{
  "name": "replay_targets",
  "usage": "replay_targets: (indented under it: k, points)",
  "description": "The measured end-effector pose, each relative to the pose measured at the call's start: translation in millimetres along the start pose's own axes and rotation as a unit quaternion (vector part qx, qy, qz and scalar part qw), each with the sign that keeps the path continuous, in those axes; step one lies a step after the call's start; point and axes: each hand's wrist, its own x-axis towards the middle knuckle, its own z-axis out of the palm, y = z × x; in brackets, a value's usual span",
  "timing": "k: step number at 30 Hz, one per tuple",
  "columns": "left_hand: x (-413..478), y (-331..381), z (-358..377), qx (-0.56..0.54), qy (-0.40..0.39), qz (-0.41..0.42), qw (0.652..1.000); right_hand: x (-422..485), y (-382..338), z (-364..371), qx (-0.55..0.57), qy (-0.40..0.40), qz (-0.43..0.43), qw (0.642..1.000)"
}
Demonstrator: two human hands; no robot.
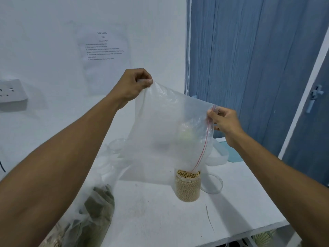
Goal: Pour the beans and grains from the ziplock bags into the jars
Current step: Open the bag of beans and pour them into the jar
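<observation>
A clear ziplock bag [165, 132] with a red zip strip hangs upturned and looks empty, its mouth corner dipping into a clear jar [187, 187]. The jar stands on the white table [160, 216] and is filled to the brim with pale round soybeans. My left hand [133, 84] pinches the bag's bottom corner high up. My right hand [225, 122] pinches the zip edge at the right. A clear jar lid [212, 184] lies just right of the jar.
Another plastic bag with dark green leaves or grains [96, 211] lies at the front left under my left arm. A clear empty jar [115, 145] and a pale container [219, 154] stand behind the bag. A wall socket [11, 91] is at left, a blue door [249, 59] at right.
</observation>
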Motion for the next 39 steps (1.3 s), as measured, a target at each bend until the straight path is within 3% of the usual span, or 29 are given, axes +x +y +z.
replay_targets:
  k: [12, 17, 22, 25, 28, 32, 35, 39]
  points:
    - [-17.8, -29.5, -7.8, -0.012, 0.009, -0.043, 0.999, -1.4, 3.6, 10.2, -0.018, -0.014, -0.004, 1.000]
    - [-37.0, -46.4, -19.7, -0.073, 0.040, -0.061, 0.995, 0.0, -4.7, 26.1, -0.008, -0.038, -0.020, 0.999]
    - [-76.9, -78.3, -24.4, -0.272, 0.032, -0.156, 0.949, 0.1, -15.1, 50.8, 0.033, -0.073, -0.021, 0.997]
    - [-110.1, -110.1, -13.6, -0.216, -0.011, -0.208, 0.954, -0.4, -12.6, 64.6, 0.060, -0.085, 0.001, 0.995]
    - [-130.9, -125.8, -5.2, -0.169, 0.001, -0.220, 0.961, 1.6, -6.7, 73.9, 0.078, -0.103, 0.008, 0.992]
    - [-143.9, -123.3, -1.7, -0.247, 0.022, -0.238, 0.939, 2.0, -1.7, 80.3, 0.063, -0.100, 0.020, 0.993]
    - [-149.7, -123.0, -3.1, -0.340, 0.034, -0.258, 0.904, 3.2, 3.5, 80.0, 0.051, -0.089, 0.024, 0.994]
    - [-154.7, -127.2, -1.7, -0.305, 0.054, -0.288, 0.906, 2.1, 15.2, 82.2, 0.034, -0.095, 0.055, 0.993]
